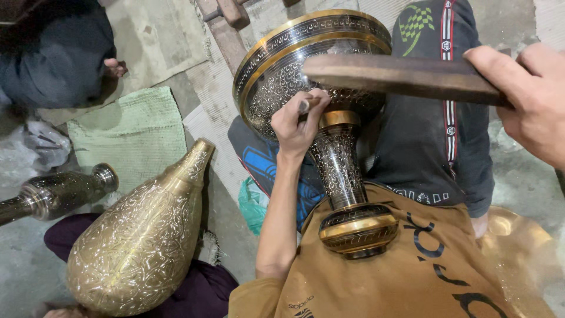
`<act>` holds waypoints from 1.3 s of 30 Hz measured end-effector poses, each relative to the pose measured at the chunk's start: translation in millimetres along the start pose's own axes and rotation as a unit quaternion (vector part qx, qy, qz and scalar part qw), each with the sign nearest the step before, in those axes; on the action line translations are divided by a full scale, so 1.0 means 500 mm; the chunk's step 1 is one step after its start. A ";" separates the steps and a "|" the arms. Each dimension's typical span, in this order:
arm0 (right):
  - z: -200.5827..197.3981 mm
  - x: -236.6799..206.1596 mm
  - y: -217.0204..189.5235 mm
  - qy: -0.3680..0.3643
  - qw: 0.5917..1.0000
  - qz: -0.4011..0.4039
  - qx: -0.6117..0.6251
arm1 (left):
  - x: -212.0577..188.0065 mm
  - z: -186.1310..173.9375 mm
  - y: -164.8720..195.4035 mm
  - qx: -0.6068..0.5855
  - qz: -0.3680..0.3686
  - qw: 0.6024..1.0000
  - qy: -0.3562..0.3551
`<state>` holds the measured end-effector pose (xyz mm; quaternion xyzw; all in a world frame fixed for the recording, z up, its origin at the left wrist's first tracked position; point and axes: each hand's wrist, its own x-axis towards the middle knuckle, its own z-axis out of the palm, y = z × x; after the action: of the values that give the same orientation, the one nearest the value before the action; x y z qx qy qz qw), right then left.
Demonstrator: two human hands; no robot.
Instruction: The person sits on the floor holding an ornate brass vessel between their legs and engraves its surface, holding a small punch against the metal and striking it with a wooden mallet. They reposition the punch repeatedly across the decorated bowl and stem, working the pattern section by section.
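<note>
An engraved brass pedestal bowl [312,65] is lying tilted across the person's lap, its round foot [359,229] resting against the ochre shirt [412,271]. The left hand [297,123] is sitting against the bowl's underside, pinching a small metal chisel [306,106]. The right hand [529,100] is gripping a dark wooden mallet [400,76] lying across the bowl's right side. Left of the lap, an engraved pear-shaped brass vase [141,241] is lying on its side, with a dark metal stem piece [56,194] further left and a folded green cloth [132,135] behind both.

The grey concrete floor [26,274] is carrying a green mat [138,132], woven matting [212,88] (pale, worn) and a crumpled plastic bag [38,144], all lying flat.
</note>
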<state>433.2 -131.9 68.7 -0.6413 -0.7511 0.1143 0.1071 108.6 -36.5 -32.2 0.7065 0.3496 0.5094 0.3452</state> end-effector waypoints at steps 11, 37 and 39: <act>-0.018 0.007 -0.019 0.014 0.996 -0.022 0.082 | 0.003 -0.007 0.001 0.108 0.016 0.994 -0.019; -0.016 0.007 -0.004 -0.015 1.000 -0.019 0.019 | 0.006 -0.017 -0.012 0.125 0.043 0.991 -0.028; -0.011 0.009 0.003 -0.024 0.999 -0.020 0.018 | 0.002 -0.019 -0.017 0.131 0.029 0.990 -0.038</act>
<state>435.8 -127.1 73.4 -0.6214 -0.7639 0.1406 0.1030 98.7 -29.8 -36.5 0.7744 0.3791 0.4419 0.2477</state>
